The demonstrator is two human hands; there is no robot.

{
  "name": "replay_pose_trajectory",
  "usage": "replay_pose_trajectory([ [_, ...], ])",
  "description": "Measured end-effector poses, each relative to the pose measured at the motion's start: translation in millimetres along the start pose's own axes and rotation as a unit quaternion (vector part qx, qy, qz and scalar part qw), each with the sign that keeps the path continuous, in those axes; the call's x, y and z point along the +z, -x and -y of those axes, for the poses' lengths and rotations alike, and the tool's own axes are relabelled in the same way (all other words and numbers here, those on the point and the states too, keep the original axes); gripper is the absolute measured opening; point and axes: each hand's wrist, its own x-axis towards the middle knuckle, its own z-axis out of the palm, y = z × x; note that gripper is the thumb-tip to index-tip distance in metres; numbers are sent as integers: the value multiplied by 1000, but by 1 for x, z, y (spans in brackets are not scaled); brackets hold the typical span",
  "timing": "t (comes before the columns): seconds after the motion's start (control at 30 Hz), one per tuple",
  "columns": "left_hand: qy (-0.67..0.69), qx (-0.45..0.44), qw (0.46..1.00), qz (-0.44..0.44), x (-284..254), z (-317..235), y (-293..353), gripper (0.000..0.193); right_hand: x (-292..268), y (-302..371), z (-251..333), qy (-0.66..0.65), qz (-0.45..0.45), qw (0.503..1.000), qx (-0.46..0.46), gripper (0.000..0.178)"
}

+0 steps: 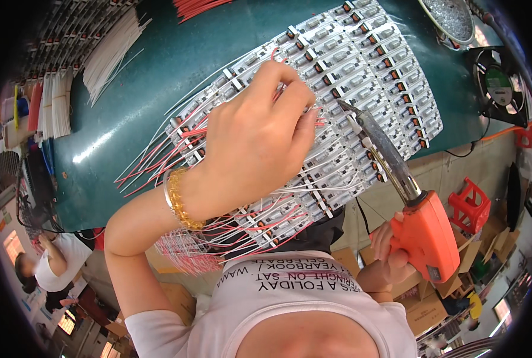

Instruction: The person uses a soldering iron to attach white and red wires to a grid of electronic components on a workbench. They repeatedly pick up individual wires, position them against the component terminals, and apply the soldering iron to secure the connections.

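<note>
A panel of small circuit boards in rows, each carrying components, slants across the table. My left hand is over its left part, fingers curled and pinched together. Ends of red wire show at its fingertips; the exact grip is partly hidden. Thin red and white wires trail from the boards, left of and under this hand. In my right hand is an orange soldering gun. Its dark pointed tip is just right of my left fingers, over the boards; I cannot tell whether it touches.
White wires lie at the far left, beside bundled wires. A round dish and a black fan are at the far right. A red stool and cardboard boxes stand below. Another person is at lower left.
</note>
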Motion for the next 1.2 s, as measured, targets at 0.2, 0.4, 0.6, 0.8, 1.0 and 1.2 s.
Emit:
replay_pose_trajectory([
  [0.2,73,1,997,30,-4,-3,3,11,5,-1,11,41,-25,999,-2,77],
  [0.4,5,5,1000,15,7,-7,8,12,-4,9,11,44,-16,998,36,72],
  [0.6,-6,16,1000,11,10,-7,6,13,3,13,15,44,-76,989,121,74],
  [0.8,-15,15,1000,11,10,-8,7,13,-11,14,8,63,-4,997,53,76],
  [1.0,-16,21,1000,4,11,-7,7,13,-2,6,4,31,-15,999,1,79],
  [1.2,-15,10,1000,2,10,-8,9,10,3,-2,17,44,24,999,17,78],
])
